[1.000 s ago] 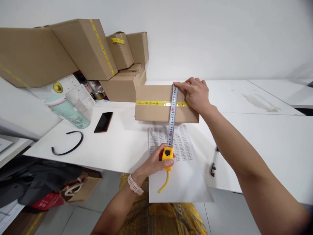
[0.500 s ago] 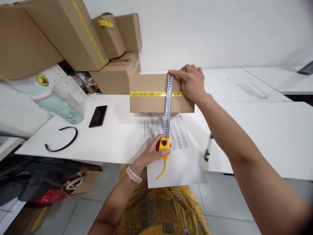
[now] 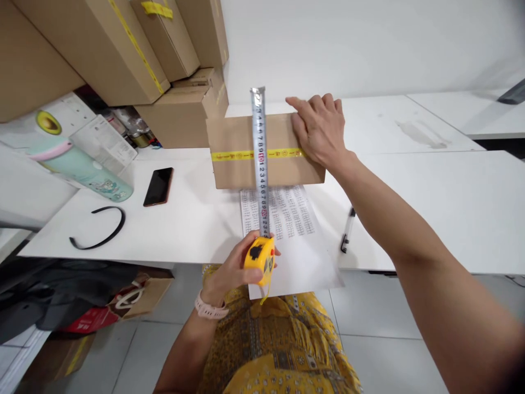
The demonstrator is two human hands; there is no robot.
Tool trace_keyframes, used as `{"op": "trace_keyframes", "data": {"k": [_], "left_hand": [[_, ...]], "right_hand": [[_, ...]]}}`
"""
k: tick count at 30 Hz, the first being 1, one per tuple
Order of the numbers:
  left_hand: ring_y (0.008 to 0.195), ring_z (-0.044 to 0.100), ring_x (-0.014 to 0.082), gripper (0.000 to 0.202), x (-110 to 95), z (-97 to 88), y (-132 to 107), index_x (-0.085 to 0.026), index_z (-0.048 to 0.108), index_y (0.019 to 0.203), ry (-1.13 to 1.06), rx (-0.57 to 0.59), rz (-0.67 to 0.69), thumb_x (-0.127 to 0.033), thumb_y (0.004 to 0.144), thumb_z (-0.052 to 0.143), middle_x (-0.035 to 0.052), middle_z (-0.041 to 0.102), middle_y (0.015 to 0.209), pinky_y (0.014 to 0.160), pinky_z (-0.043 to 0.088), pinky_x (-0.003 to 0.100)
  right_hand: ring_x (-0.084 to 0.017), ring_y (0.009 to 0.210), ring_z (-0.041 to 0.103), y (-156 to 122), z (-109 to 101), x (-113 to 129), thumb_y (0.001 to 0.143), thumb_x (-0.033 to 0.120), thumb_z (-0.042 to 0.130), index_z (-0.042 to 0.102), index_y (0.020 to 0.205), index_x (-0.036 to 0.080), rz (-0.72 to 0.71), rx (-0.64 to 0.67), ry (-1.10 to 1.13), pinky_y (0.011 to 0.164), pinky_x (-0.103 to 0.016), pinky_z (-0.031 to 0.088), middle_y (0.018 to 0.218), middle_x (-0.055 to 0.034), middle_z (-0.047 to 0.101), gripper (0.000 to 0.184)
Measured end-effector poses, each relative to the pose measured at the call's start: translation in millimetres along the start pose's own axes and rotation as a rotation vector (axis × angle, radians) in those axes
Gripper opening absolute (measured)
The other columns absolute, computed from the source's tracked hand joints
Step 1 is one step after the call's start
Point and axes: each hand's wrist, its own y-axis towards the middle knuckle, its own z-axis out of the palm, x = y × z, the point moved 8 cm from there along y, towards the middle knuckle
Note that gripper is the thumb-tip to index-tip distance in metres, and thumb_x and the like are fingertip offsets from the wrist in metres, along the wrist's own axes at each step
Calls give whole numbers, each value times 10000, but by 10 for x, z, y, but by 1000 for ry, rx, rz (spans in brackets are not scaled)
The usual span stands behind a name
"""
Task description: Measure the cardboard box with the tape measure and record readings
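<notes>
At the desk [image 3: 410, 219], your flat right hand [image 3: 319, 131] is hiding a box [image 3: 235, 167] corner; your left hand [image 3: 229, 269] is gripping the numbered tape [image 3: 260, 180].

A single camera worn on the head looks forward and down over a white table [image 3: 430, 219] toward a wall [image 3: 348, 44]. It sits close: the left hand [image 3: 232, 268] and right hand [image 3: 322, 134] lie mid-frame, the lap [image 3: 279, 350] at the bottom edge.

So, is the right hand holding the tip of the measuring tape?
No, the right hand lies flat on the cardboard box, and the tip of the tape measure sticks up free beside it.
</notes>
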Motion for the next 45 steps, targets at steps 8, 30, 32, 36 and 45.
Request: {"op": "trace_keyframes", "data": {"k": [8,30,32,36,45], "left_hand": [[976,634,248,759,177,39,-678,-233,577,1317,204,-32,-173,-477,669,886,104,666,1168,813,534,340],[1140,630,311,1083,-48,197,-659,-323,336,1578,649,-233,-91,-416,672,921,113,590,1345,973,510,457],[1125,652,301,1052,-234,163,-636,-334,352,1565,758,-270,13,-400,684,924,109,612,1325,948,535,440],[1049,680,254,945,-964,84,-498,-337,400,1516,1074,-406,434,-375,718,906,89,615,1350,795,590,373],[1238,609,304,672,-2277,-266,796,-299,541,1391,1628,-649,699,-292,772,803,58,641,1364,1038,526,485]], "right_hand": [[-369,1204,538,-885,108,143,1027,641,275,664,1312,343,8,69,111,955,-533,390,1245,-124,662,568],[-207,530,615,-2297,-455,829,981,335,576,739,1217,449,-39,236,827,456,-372,475,682,-2,693,308],[-207,567,614,-2329,-383,613,998,335,544,716,1265,423,67,120,663,508,-376,500,733,-13,706,330],[-250,868,662,-2498,-275,-253,1004,382,519,748,1189,254,459,-188,268,764,-430,561,1009,-114,725,321],[-348,1350,496,-2701,280,-835,917,420,568,688,1303,189,602,90,311,1146,-587,357,1391,-198,575,466]]}}
